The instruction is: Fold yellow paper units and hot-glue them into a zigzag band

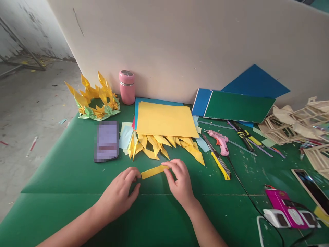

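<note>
A narrow yellow paper strip (154, 171) slants over the green tabletop, its right end higher than its left. The thumb and fingers of my right hand (180, 180) pinch its right end. My left hand (120, 188) is beside the strip's left end, fingers bent and thumb apart, with nothing visible in it; whether a fingertip touches the strip I cannot tell. Just beyond the hands, folded yellow paper pieces (156, 142) lie in a heap, partly under a stack of yellow paper sheets (167, 120).
Left stand a paper crown (99, 99), a pink flask (127, 90) and a phone with blurred screen (106, 140). Right lie a yellow utility knife (219, 163), a corded pink glue gun (219, 140), pliers (243, 135), wooden models (282, 123), another phone (312, 188) and a magenta power strip (288, 209).
</note>
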### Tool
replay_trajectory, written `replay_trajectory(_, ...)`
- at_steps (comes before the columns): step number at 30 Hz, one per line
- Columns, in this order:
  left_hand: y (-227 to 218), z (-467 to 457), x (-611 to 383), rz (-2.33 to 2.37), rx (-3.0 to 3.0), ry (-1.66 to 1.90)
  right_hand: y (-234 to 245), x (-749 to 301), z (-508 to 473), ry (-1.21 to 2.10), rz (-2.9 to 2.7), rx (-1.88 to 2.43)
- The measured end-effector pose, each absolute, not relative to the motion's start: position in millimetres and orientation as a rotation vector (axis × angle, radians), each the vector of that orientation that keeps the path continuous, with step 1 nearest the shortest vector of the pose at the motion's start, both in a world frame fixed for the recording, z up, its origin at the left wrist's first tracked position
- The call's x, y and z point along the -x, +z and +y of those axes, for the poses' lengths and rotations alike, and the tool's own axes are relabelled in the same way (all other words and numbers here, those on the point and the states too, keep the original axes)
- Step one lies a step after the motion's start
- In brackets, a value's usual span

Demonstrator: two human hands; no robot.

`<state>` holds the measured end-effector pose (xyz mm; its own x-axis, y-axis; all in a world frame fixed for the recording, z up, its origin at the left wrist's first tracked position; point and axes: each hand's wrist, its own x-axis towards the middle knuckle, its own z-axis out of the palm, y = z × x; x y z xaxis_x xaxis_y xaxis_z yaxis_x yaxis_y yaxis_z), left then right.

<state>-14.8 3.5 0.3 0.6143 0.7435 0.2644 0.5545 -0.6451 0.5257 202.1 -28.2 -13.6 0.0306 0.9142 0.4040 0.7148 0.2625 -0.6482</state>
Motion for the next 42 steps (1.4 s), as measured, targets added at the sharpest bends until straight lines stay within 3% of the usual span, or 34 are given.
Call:
replay_trajectory(6, -6, 13, 6, 1.084, -2.397, 0.563, -6, -182, -29, 0.364, -2.06, 1.444)
replay_trajectory(13, 3, 26, -3, 1.036, -2.323, 0.375, -13, -180, -28, 0.345, -1.958, 1.41)
replay_trajectory(29, -1, 20, -11, 1.024, -2.169, 0.477, -13, -187, -46, 0.178, -1.932, 1.429)
replay_trajectory(42, -5, 18, -11, 1.034, -2.158, 0.571, -14, -180, -49, 0.494, -1.825, 1.465)
